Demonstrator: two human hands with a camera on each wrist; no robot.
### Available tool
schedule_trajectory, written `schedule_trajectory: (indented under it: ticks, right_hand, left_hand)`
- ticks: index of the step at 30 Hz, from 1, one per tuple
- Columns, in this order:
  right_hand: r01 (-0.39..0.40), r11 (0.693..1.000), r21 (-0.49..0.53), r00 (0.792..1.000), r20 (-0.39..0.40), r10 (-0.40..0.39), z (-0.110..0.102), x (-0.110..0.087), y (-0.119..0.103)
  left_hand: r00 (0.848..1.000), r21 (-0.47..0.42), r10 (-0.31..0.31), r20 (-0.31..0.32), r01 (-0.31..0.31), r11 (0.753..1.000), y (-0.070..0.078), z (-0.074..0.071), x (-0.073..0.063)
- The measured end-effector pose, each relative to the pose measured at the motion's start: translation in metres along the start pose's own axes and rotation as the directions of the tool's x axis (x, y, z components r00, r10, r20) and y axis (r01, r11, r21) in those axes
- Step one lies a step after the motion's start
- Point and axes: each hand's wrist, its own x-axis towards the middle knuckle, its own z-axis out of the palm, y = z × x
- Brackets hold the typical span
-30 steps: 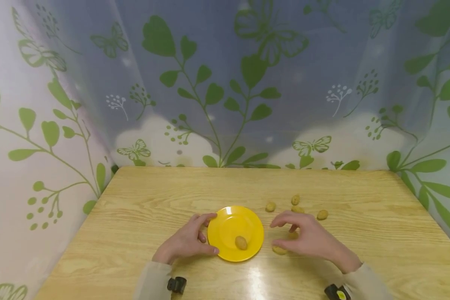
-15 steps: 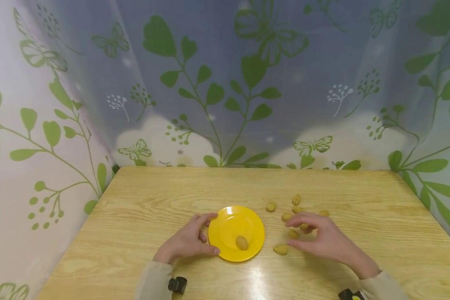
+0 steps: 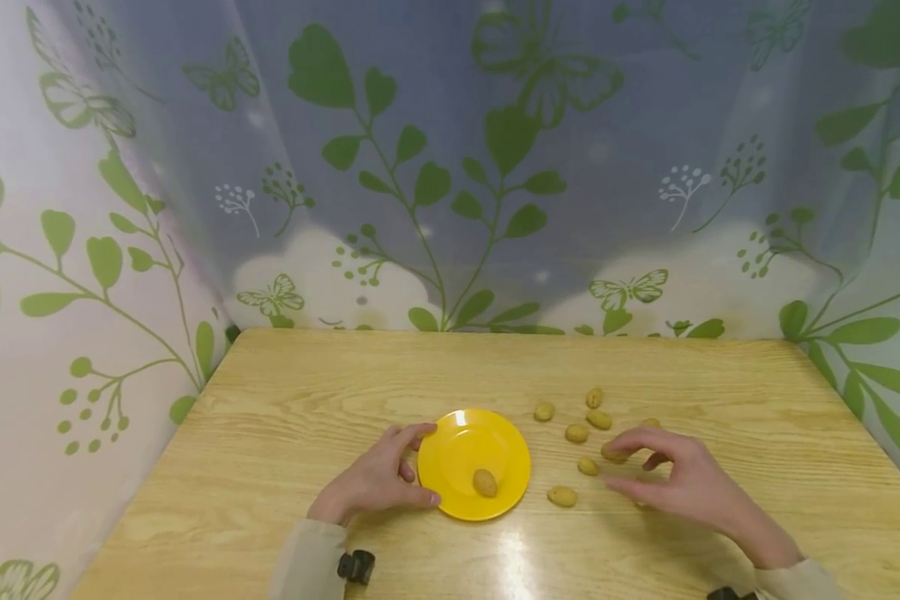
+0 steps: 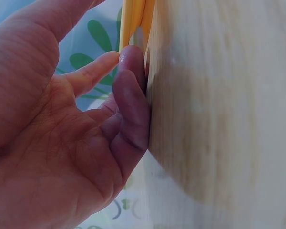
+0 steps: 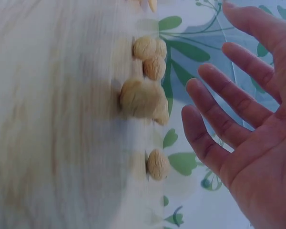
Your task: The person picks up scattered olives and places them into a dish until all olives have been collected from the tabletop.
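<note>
My left hand holds the left rim of a yellow plate, thumb and index finger touching its edge. In the left wrist view the lower fingers curl near the tabletop by the plate's edge. One walnut lies on the plate. My right hand hovers over the right side of a loose group of walnuts, fingers parted and holding nothing. The nearest walnut is partly hidden by its fingertips. In the right wrist view, several walnuts lie beyond the spread fingers.
Several walnuts lie scattered on the wooden table right of the plate, one walnut close to its rim. A curtain with leaves and butterflies hangs along the back and sides.
My right hand has moved right, away from the plate and across the walnuts, leaving more of them in sight. My left hand and the plate stay about where they were.
</note>
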Motion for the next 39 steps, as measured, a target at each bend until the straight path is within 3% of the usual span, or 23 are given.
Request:
schedule_trajectory:
  ticks: [17, 35, 39]
  right_hand:
    - [-0.097, 0.993, -0.068, 0.995, -0.009, 0.097, -0.008, -0.024, 0.020]
    - [-0.132, 0.989, -0.061, 0.988, 0.070, 0.137, -0.016, -0.039, 0.043]
    - [-0.109, 0.990, -0.090, 0.991, 0.073, 0.115, -0.014, -0.038, 0.045]
  left_hand:
    - [1.000, -0.004, -0.018, -0.002, 0.018, 1.000, 0.002, -0.002, 0.002]
    - [1.000, -0.002, -0.007, 0.000, 0.007, 1.000, 0.003, 0.000, -0.001]
    - [1.000, -0.004, -0.012, -0.002, 0.012, 1.000, 0.004, 0.000, -0.003]
